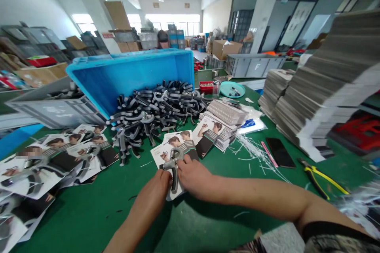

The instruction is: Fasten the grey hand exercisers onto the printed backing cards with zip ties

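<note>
A grey and black hand grip strengthener [173, 162] with a metal spring lies on a printed backing card [158, 153] in front of me. My left hand [157, 189] is closed at its left handle, near the card's lower left edge. From the other side, my right hand [196, 176] is closed around the right handle, its fingertips beside the spring; the exact grip is partly hidden. More printed cards [187, 138] lie just behind. Beyond them a large heap of hand grip strengtheners [154, 106] spills from a tipped blue crate [130, 69].
Cards with grip strengtheners [89, 156] lie at left. A card stack [227, 114], white ties [252, 148], a pink pen [268, 153], a phone [280, 152] and yellow-handled pliers [322, 178] are at right. Tall card stacks [323, 71] rise beyond. A grey crate [59, 108] stands left.
</note>
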Action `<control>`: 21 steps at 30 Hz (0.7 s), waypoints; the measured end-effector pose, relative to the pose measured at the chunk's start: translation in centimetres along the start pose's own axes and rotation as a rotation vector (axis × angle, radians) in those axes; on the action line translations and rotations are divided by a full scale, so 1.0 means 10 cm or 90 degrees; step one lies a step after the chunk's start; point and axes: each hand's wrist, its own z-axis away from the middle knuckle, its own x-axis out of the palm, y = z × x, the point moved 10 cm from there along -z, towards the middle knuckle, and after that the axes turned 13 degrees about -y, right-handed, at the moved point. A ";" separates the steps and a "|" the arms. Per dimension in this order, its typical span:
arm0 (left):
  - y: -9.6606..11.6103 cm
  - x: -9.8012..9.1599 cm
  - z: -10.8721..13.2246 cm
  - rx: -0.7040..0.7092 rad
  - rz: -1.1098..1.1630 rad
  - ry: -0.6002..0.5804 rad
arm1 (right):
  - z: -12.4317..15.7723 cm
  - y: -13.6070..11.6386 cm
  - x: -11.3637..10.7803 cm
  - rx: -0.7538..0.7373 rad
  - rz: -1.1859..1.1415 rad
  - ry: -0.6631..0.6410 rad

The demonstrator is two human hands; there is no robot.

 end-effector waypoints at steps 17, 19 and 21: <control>-0.18 -0.16 0.26 0.002 0.145 0.267 | 0.06 0.26 0.06 -0.116 -0.408 0.143; -0.15 -0.18 0.27 0.073 0.228 0.316 | 0.00 0.26 0.11 -0.113 -0.423 0.161; -0.16 -0.19 0.27 0.125 0.303 0.362 | -0.05 0.26 0.12 -0.102 -0.440 0.180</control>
